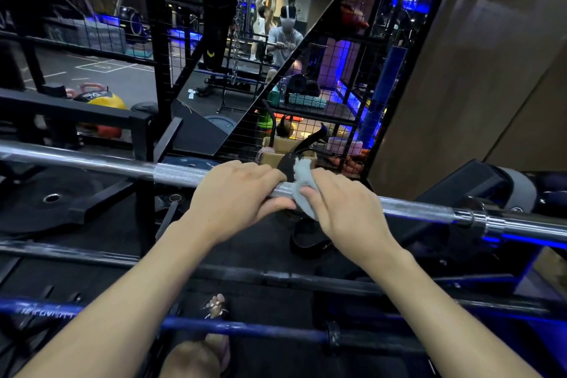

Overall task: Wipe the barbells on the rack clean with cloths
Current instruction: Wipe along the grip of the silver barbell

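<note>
A chrome barbell (107, 163) runs across the view from left to lower right on the rack. My left hand (236, 196) grips its shaft near the middle, fingers curled over the top and thumb underneath. Right beside it my right hand (343, 209) holds a pale blue-grey cloth (302, 181) wrapped round the shaft. The two hands nearly touch at the cloth. Lower down lie a dark barbell (276, 278) and a blue barbell (245, 330), both nearer to me.
A black weight plate (52, 198) lies at the left below the chrome bar. Behind the bar stand a black mesh rack (322, 101) with gear and a mirror (260, 40). A brown wall (475, 70) fills the right. My foot (216, 305) shows under the bars.
</note>
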Available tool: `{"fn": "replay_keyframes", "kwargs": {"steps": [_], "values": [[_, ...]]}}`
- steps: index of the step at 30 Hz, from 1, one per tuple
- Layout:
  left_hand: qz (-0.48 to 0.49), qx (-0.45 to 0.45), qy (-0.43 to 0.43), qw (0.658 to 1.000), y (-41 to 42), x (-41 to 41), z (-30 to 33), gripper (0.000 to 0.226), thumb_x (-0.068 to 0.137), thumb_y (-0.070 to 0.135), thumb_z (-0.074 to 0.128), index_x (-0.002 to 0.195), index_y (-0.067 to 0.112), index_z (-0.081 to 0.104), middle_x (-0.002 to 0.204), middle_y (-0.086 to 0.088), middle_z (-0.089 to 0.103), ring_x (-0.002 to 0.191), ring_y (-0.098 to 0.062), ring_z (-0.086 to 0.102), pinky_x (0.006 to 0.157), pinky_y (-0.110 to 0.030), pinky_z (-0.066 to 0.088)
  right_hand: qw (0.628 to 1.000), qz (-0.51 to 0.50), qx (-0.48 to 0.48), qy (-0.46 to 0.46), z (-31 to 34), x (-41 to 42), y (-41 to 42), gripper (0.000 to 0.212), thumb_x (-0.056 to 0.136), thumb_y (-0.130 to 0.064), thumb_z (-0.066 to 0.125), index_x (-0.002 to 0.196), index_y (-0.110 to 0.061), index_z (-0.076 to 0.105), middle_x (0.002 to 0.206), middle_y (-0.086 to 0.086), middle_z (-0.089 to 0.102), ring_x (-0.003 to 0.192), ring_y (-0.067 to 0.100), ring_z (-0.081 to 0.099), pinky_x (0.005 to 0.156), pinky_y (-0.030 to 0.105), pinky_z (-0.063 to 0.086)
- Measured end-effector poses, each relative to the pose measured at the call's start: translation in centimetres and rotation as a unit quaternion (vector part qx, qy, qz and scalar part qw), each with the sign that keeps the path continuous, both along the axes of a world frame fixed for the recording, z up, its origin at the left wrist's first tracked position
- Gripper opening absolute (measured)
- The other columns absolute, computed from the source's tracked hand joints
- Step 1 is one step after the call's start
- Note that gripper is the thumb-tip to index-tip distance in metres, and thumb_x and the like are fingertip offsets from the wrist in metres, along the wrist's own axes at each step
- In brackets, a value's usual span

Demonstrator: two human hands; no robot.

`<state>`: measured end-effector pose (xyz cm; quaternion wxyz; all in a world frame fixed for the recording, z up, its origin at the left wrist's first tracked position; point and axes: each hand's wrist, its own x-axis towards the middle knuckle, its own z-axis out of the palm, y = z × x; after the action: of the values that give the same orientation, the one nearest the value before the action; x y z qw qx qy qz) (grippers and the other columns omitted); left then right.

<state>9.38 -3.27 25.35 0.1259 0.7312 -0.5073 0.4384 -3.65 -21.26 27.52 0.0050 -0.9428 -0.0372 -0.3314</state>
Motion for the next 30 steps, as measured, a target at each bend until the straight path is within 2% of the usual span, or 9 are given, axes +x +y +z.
{"fn": "replay_keyframes", "kwargs": {"steps": [3,6,12,15,18,21,25,28,30], "values": [[0.007,-0.010,-0.006,1.000,-0.1,0.2,0.0,0.057,0.094,0.070,0.038,0.099,0.023,0.070,0.079,0.007,0.070,0.071,-0.021,0.068,0.060,-0.031,0.049,0.988,-0.027,0.147,-0.031,0.9,-1.3,-2.4,0.016,0.098,-0.037,0.061,0.098,-0.022,0.055,0.085,-0.005,0.059,0.077,0.021,0.052,0.067,0.037,0.036],[0.001,-0.013,0.005,1.000,-0.2,0.3,0.1,0.058,0.094,0.070,0.038,0.098,0.022,0.070,0.076,0.006,0.069,0.069,-0.024,0.068,0.059,-0.033,0.051,0.972,-0.067,0.199,-0.107,2.3,-4.0,-5.3,0.024,0.085,-0.025,0.079,0.092,-0.020,0.057,0.092,-0.003,0.055,0.082,0.022,0.052,0.073,0.038,0.041],[-0.012,-0.010,0.012,1.000,0.1,0.3,0.0,0.057,0.095,0.069,0.040,0.099,0.020,0.069,0.079,0.005,0.069,0.070,-0.025,0.068,0.061,-0.034,0.051,0.941,-0.310,0.101,-0.096,2.0,-6.2,-8.4,0.024,0.095,-0.038,0.064,0.096,-0.020,0.049,0.093,0.009,0.061,0.080,0.042,0.062,0.061,0.039,0.036],[-0.011,-0.010,0.006,1.000,-0.1,0.2,0.1,0.057,0.095,0.068,0.040,0.099,0.019,0.070,0.079,0.005,0.069,0.069,-0.024,0.068,0.061,-0.033,0.050,0.946,-0.267,0.148,-0.111,0.1,-5.5,-5.6,0.020,0.099,-0.033,0.060,0.095,-0.017,0.049,0.087,0.013,0.062,0.078,0.041,0.063,0.061,0.040,0.036],[-0.008,-0.007,0.010,1.000,-0.2,0.1,0.1,0.058,0.095,0.069,0.038,0.098,0.020,0.070,0.078,0.005,0.068,0.068,-0.025,0.068,0.061,-0.034,0.051,0.963,-0.113,0.148,-0.195,-1.1,-2.9,0.9,0.024,0.095,-0.014,0.067,0.098,-0.025,0.046,0.079,0.007,0.060,0.072,0.030,0.057,0.061,0.040,0.039],[-0.009,-0.011,0.008,1.000,-0.1,0.0,0.1,0.057,0.094,0.068,0.039,0.097,0.020,0.070,0.076,0.005,0.068,0.067,-0.025,0.067,0.058,-0.033,0.050,0.976,-0.033,0.161,-0.144,-2.0,-1.0,4.1,0.010,0.097,-0.025,0.063,0.101,-0.022,0.054,0.084,-0.001,0.062,0.073,0.024,0.058,0.059,0.038,0.043],[-0.009,-0.014,0.010,1.000,0.0,0.1,0.1,0.057,0.094,0.067,0.040,0.096,0.019,0.070,0.076,0.005,0.068,0.067,-0.025,0.067,0.060,-0.033,0.051,0.971,-0.158,0.109,-0.139,-0.4,-3.2,-1.8,0.012,0.094,-0.023,0.069,0.100,-0.024,0.059,0.081,0.003,0.068,0.073,0.031,0.064,0.053,0.037,0.042],[-0.007,-0.014,0.015,1.000,-0.1,0.2,0.0,0.057,0.095,0.067,0.039,0.097,0.019,0.069,0.077,0.004,0.068,0.068,-0.026,0.068,0.061,-0.035,0.052,0.926,-0.303,0.189,-0.120,1.6,-4.6,-4.9,0.012,0.098,-0.027,0.063,0.097,-0.015,0.061,0.082,0.021,0.068,0.078,0.047,0.064,0.062,0.042,0.039],[-0.005,-0.014,0.012,1.000,-0.2,0.2,0.0,0.057,0.094,0.067,0.039,0.097,0.019,0.070,0.078,0.003,0.069,0.069,-0.026,0.068,0.061,-0.035,0.052,0.937,-0.285,0.172,-0.103,1.6,-3.0,-2.4,0.013,0.099,-0.027,0.061,0.096,-0.015,0.062,0.086,0.018,0.069,0.081,0.045,0.064,0.063,0.040,0.032]]}}
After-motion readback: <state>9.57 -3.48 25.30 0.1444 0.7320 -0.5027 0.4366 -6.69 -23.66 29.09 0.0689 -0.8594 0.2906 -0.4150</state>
